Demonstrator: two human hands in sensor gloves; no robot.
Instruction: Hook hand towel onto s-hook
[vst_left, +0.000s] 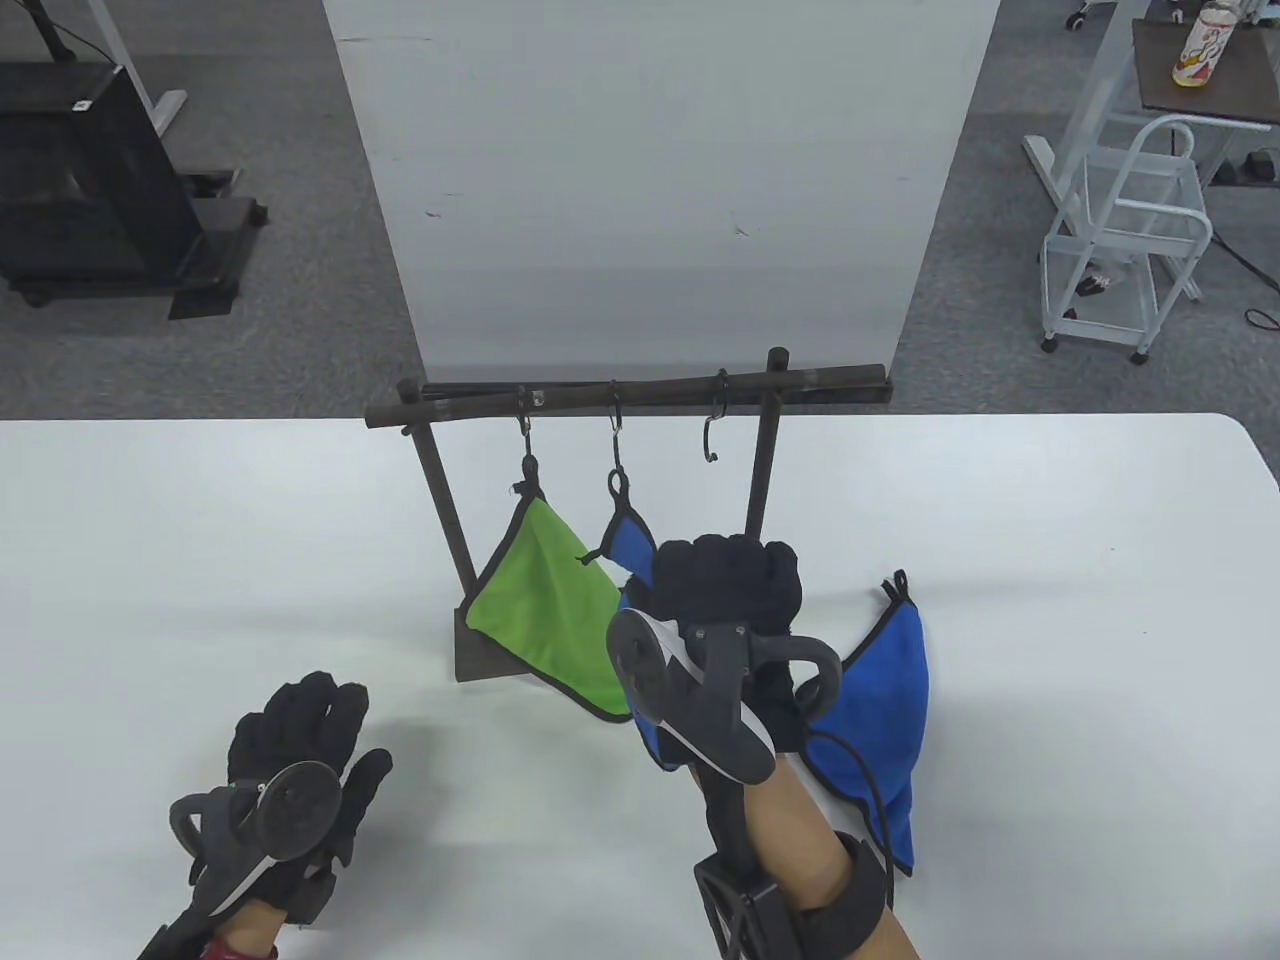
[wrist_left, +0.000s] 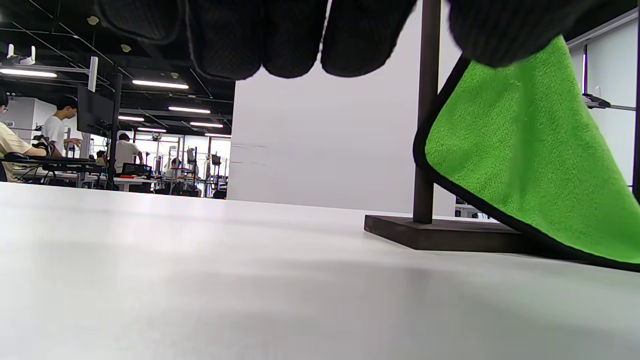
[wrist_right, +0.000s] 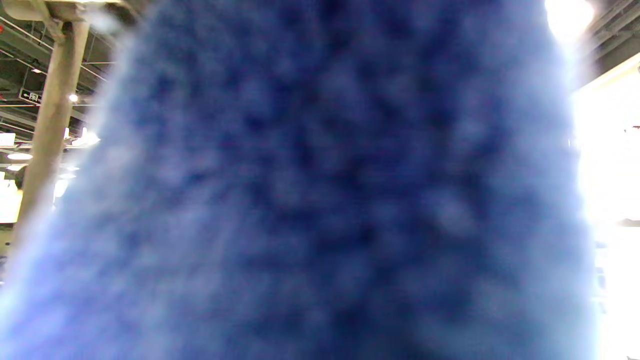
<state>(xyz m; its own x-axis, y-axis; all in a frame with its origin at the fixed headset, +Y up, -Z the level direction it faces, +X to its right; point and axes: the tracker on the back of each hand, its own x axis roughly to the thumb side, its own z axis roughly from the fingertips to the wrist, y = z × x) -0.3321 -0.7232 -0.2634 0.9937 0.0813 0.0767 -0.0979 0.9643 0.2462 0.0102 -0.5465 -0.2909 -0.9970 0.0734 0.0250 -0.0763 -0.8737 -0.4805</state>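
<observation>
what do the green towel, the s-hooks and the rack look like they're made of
Green towel: soft fuzzy cloth, probably microfiber, matte napped pile with a black stitched edge, plain in the left wrist view.
S-hooks, such as the empty one: thin bent wire, likely metal, dark with a slight sheen.
Rack: dark brown matte bars and flat base, maybe wood or painted metal; I cannot tell which.

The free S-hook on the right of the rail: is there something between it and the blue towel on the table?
Nothing visible blocks it. The empty hook hangs clear, right of the hung blue towel. The loose towel lies below, beside the right hand; only the rack's post stands close.
</observation>
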